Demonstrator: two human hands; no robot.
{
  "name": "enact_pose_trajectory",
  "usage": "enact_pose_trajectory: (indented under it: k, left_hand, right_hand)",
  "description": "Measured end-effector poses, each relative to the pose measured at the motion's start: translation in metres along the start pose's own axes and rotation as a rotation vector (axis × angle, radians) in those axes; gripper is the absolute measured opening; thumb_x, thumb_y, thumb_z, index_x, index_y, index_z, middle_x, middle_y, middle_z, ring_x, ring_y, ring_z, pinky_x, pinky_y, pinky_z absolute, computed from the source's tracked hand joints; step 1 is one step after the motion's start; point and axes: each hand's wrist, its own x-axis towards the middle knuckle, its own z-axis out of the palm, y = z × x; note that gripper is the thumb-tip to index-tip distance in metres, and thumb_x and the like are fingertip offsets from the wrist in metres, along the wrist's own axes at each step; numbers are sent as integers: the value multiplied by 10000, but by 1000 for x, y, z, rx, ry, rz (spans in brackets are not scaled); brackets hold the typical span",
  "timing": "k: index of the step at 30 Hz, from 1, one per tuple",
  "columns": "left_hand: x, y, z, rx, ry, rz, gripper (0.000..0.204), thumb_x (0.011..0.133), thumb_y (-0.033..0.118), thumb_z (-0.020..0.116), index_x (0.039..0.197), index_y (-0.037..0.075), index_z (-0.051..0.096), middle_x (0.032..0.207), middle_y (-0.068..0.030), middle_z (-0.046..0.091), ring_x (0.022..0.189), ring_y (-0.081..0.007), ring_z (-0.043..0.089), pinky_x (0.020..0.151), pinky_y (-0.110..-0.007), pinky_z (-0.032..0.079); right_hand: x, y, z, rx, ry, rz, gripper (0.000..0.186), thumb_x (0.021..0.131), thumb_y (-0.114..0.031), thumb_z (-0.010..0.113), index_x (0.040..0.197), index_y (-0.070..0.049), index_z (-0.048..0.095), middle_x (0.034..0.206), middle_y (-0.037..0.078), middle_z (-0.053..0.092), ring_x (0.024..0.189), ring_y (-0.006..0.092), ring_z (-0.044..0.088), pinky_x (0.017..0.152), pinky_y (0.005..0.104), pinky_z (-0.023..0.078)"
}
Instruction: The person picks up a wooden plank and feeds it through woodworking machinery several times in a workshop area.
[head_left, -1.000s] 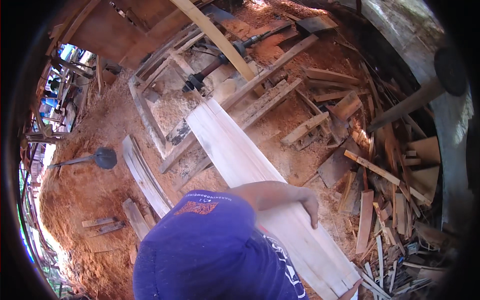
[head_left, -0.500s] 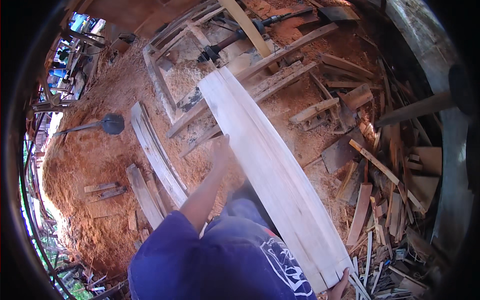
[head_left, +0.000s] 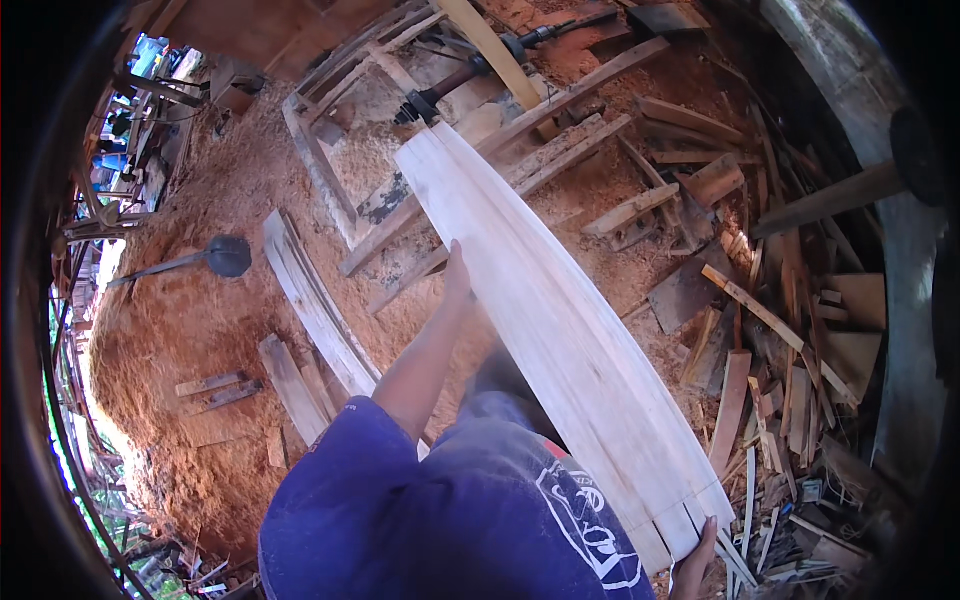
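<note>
A long, wide, pale wooden plank (head_left: pixel 560 320) slants across the middle, its far end over a wooden frame (head_left: pixel 400 225) and its near end beside my body. Halfway along, my left hand (head_left: pixel 457 272) grips the plank's left edge, the fingers hidden beneath. My right hand (head_left: pixel 695 560) holds the near end at its right corner, thumb on top. Narrow slits run into the plank at that near end. Close to the far end lies a dark metal shaft (head_left: pixel 440 92) with a threaded tip.
Sawdust covers the ground. Long pale boards (head_left: pixel 318 305) and shorter pieces (head_left: pixel 290 385) lie at left, near a round dark-headed tool (head_left: pixel 228 256). Scrap wood (head_left: pixel 760 320) is heaped at right. A thick post (head_left: pixel 830 200) juts in at the right.
The plank has shifted slightly forward at its far end, towards the metal shaft, and its near end has swung a little right. Both hands keep their hold on it.
</note>
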Motion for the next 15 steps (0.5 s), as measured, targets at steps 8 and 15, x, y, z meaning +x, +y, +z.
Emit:
enact_pose_trajectory:
  k: [8,15]
  left_hand:
    - [9,22,-2,138,-24,-44,704,1072,536,267,1524,-1,323,1494,-174,465,1348,-301,494,1123,-414,417]
    - [8,33,5,132,-9,-57,703,1069,527,301,1515,-14,334,1468,-172,489,1324,-291,516,1107,-400,432]
  right_hand:
    - [-13,-6,27,-38,52,-31,677,941,-449,651,1381,39,490,1297,181,605,1147,250,625,971,390,517]
    - [-22,-8,42,-10,110,-16,653,915,-440,688,1348,8,495,1273,172,602,1139,270,623,957,410,527]
